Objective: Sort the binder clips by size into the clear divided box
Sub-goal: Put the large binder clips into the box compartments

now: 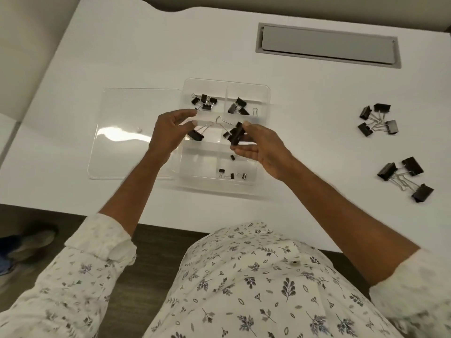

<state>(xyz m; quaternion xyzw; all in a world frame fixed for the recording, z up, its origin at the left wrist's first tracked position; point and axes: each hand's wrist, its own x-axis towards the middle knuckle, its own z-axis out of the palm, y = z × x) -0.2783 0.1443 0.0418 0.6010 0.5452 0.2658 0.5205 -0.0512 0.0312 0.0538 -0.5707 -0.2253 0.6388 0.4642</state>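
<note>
Two hands work over a clear divided box [265, 98] that sits open on a white table [122, 50], with its clear lid [127, 142] lying flat just to its left.

The right hand [264, 148] pinches a large binder clip [236, 137] between thumb and curled fingers. The clip has a black body and is held tilted above the box's middle right compartment, with silver wire handles pointing away toward the left. The left hand [170, 132] hovers over the box's left side with fingers and thumb loosely spread and nothing in its grasp. Its thumb tip is close to the wire handle of a lone black clip [196, 135] in the middle left compartment; I cannot tell whether they touch.

Farther back, the left compartment holds a cluster of medium clips [205, 101], and the right one holds a few slightly bigger clips [238, 107]. Along the near edge lie several tiny clips [231, 176], with one more [232, 157] just beyond them.

Unsorted clips lie on the table well to the right of the box. One pile of four [378, 120] is farther away, and a pile of three larger ones [406, 178] is nearer, all black with tangled silver handles. A grey cable hatch [327, 45] is set into the far tabletop. Rolled sleeves of a leaf-print shirt [244, 276] fill the foreground.
</note>
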